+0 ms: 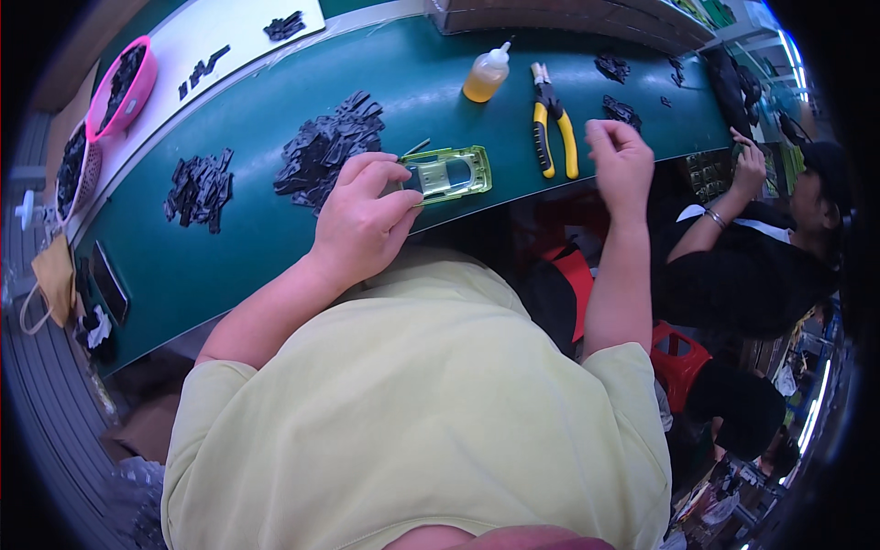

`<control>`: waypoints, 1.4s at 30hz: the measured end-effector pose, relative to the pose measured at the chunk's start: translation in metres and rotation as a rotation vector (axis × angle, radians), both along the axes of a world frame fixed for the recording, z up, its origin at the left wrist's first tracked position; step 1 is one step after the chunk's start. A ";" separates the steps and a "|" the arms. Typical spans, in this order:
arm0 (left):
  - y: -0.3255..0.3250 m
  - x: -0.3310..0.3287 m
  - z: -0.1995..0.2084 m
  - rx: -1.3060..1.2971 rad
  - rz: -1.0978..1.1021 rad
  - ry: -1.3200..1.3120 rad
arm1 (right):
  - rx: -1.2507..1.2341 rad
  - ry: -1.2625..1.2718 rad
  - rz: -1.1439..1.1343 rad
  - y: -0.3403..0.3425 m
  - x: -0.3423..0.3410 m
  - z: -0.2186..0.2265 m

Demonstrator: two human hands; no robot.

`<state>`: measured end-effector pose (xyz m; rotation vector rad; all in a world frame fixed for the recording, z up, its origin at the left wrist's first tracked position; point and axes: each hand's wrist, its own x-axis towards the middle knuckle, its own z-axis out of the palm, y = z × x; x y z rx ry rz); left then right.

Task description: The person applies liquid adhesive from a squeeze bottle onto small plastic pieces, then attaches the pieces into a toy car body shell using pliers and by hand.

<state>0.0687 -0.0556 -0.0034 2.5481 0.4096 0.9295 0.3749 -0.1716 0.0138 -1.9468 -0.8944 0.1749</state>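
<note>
My left hand [362, 220] grips a translucent green toy car body [449, 174] by its left end, close to the front edge of the green table. A thin dark piece [418, 146] sticks out beside my fingertips at the car's far side. My right hand [623, 165] is raised near the table's edge, fingers curled and pressed together; anything inside them is hidden. Just left of it lie yellow-and-black pliers [555, 128], jaws pointing away from me. Left of the car body is a large heap of flat black pieces [330, 151], partly behind my left hand.
A squeeze bottle of amber liquid [487, 73] stands beyond the car. Smaller black piles [199, 188] lie left, others [621, 112] right. A pink basket [124, 87] and a phone [110, 281] are far left. A co-worker [742, 238] sits at the right.
</note>
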 end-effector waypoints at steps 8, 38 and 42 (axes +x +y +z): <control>0.010 0.038 0.010 -0.002 -0.111 0.123 | -0.245 -0.199 -0.169 0.013 0.150 0.002; 0.034 0.066 0.008 -0.098 0.086 0.098 | -0.661 -0.623 -0.218 0.066 0.198 -0.001; 0.036 0.069 0.013 -0.071 0.081 0.144 | -0.599 -0.629 -0.238 0.067 0.197 -0.004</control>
